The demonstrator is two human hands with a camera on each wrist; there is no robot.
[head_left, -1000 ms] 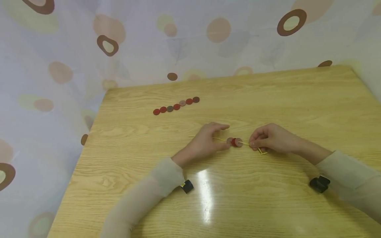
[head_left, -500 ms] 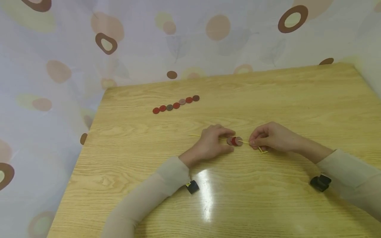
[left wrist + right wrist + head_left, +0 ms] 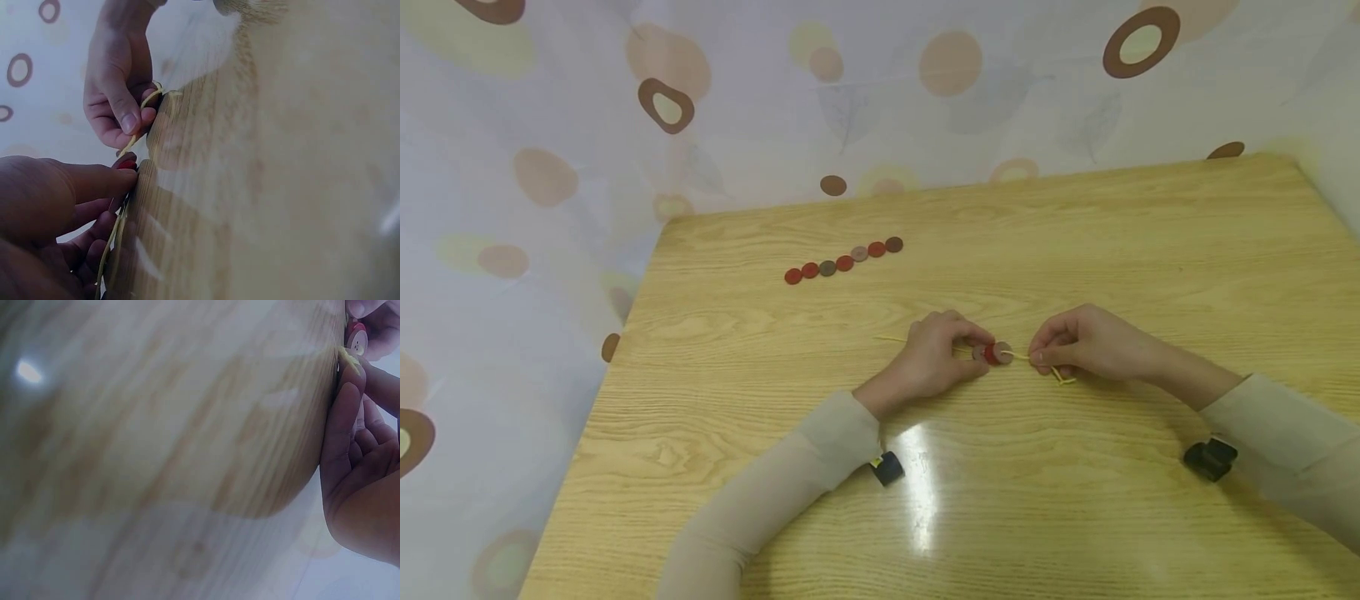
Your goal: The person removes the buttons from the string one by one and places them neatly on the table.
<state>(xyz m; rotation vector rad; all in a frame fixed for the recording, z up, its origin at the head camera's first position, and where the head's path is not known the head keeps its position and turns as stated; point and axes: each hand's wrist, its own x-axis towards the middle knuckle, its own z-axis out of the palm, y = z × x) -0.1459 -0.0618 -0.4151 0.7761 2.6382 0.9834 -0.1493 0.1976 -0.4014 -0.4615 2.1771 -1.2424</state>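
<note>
Several buttons (image 3: 997,353), pinkish brown and red, are threaded side by side on a yellow string (image 3: 891,338). My left hand (image 3: 934,357) holds this group between thumb and fingers. Its thumb lies against the red button (image 3: 127,164) in the left wrist view. The string passes under that hand and its loose end comes out to the left. On the other side, my right hand (image 3: 1093,343) pinches the string between thumb and forefinger, with a short knotted tail hanging below. A pale button (image 3: 357,342) with small holes faces the right wrist view.
Farther back on the wooden table (image 3: 737,400) lies a slanting row of several flat buttons (image 3: 845,263), red, grey, pinkish and dark brown. A patterned curtain (image 3: 880,92) hangs along the table's back and left edges.
My left hand has moved right and its fingers have closed on the threaded buttons. The string's left end now shows behind it. My right hand keeps its pinch in about the same place.
</note>
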